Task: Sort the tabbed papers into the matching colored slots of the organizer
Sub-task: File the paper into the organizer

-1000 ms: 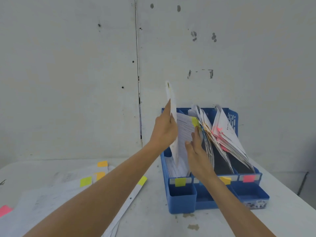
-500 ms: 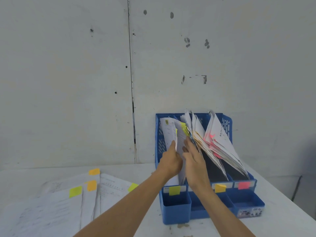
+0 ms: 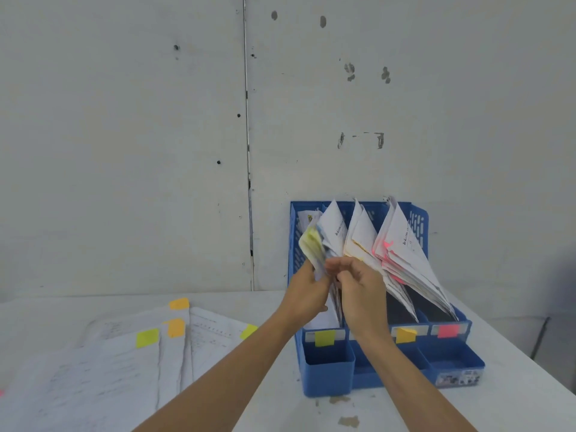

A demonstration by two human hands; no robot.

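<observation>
Hidden: My right hand (image 3: 361,288) and forearm cover the second slot's front label and the lower part of the sheets there. The foot of the yellow-tabbed paper bundle (image 3: 311,244) sits behind my left hand (image 3: 307,291).
Blurred: The bundle's edges and my right fingertips (image 3: 338,269) are smeared by motion. I cannot read the print on the sheets.
Cut off: The loose white tabbed sheets (image 3: 124,353) run off the left and bottom of the view.
Left grip: My fingers curl round the yellow-tabbed bundle from its left side and hold it.
Right grip: My fingers curl against the bundle's right edge, but I cannot tell whether they pinch a sheet.
Task thing: The bundle stands in the leftmost slot of the blue plastic desk organizer (image 3: 420,213), above the yellow sticky label (image 3: 324,338). Its top bows toward me.
Neighbours: The orange-tabbed papers (image 3: 361,235) and pink-tabbed papers (image 3: 402,244) lean right, above the orange label (image 3: 404,335) and pink label (image 3: 448,331).
Edges: The organizer backs onto the grey wall (image 3: 124,151). The right edge of the white table (image 3: 514,385) runs near the organizer's front corner.
Open room: Bare tabletop lies between the loose sheets and the organizer, under my left forearm.
Change: A second ago my left hand held the sheet above the slot. Half a second ago it stood straight inside, with my right fingers straighter. Now the bundle is bowed and those fingers are curled.
</observation>
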